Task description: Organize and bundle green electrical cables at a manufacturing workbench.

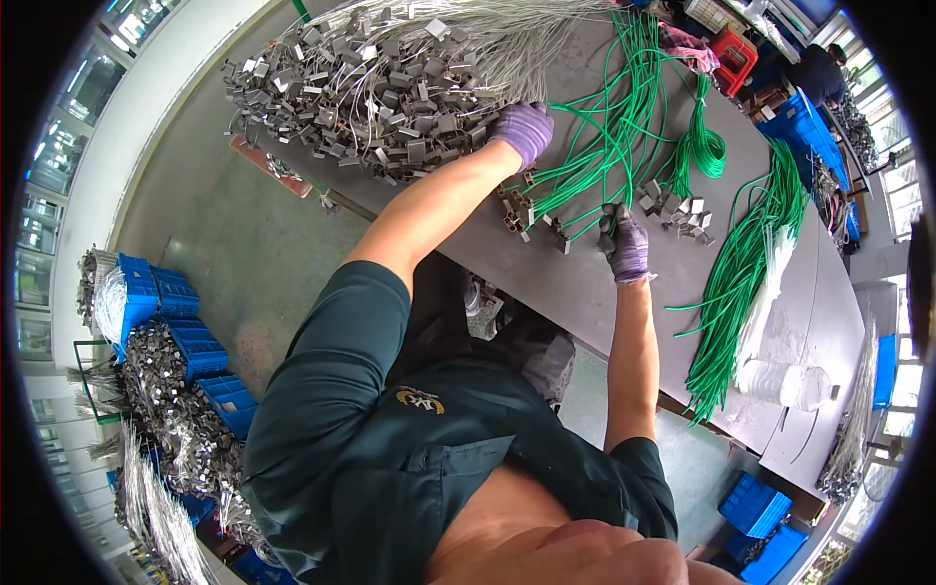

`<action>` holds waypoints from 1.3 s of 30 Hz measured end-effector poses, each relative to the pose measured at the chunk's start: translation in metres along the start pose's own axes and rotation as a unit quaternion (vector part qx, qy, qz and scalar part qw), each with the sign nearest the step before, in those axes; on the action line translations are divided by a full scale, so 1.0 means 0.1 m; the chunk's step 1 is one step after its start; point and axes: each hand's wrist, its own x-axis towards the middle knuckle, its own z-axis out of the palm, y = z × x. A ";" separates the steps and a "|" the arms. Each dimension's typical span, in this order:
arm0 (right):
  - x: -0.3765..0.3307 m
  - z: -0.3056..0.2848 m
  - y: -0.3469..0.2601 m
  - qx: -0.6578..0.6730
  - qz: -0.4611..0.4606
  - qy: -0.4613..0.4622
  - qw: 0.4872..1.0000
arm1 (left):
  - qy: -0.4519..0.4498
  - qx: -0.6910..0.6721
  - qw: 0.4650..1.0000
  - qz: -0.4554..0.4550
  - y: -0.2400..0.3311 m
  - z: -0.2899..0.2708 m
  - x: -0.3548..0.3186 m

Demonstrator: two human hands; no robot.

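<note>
Both grips impossible to tell: left hand beside heaped grey metal blocks, right hand, fingers curled, at lower ends of green wires on grey table.

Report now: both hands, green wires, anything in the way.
Left hand beside metal pile; right hand at near ends of green wires. Both grips unclear. Metal cluster right of right hand, possibly in the way.

Loose green wires, some metal-tipped, sprawl across the grey table.
</note>
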 end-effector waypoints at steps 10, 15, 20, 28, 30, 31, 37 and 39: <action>0.38 0.29 0.07 0.100 0.031 -0.082 0.991 | 0.087 -0.264 0.960 -0.045 0.09 -0.36 -1.20; 0.56 1.21 0.25 -0.083 0.020 -0.075 0.994 | 0.223 -0.403 0.887 -0.043 -0.03 0.02 -1.56; 0.62 1.22 0.34 -0.071 -0.010 -0.096 0.993 | 0.213 -0.578 0.788 -0.010 0.08 -0.18 -1.55; 0.69 1.26 0.45 -0.140 -0.032 -0.056 0.988 | 0.180 -0.706 0.583 -0.359 0.28 -0.10 -1.42; 0.74 1.24 0.45 -0.147 -0.023 -0.052 0.987 | 0.129 -0.712 0.587 -0.363 0.21 -0.26 -1.38; 0.76 1.26 0.45 -0.176 -0.024 -0.033 0.984 | 0.124 -0.648 0.665 -0.348 0.18 -0.16 -1.31; 0.79 1.27 0.42 -0.301 -0.027 -0.083 0.950 | 0.007 -0.567 0.776 -0.276 0.08 -0.15 -1.31; 0.80 1.32 0.41 -0.327 -0.053 -0.079 0.940 | 0.185 -0.454 0.817 -0.304 0.32 0.50 -1.11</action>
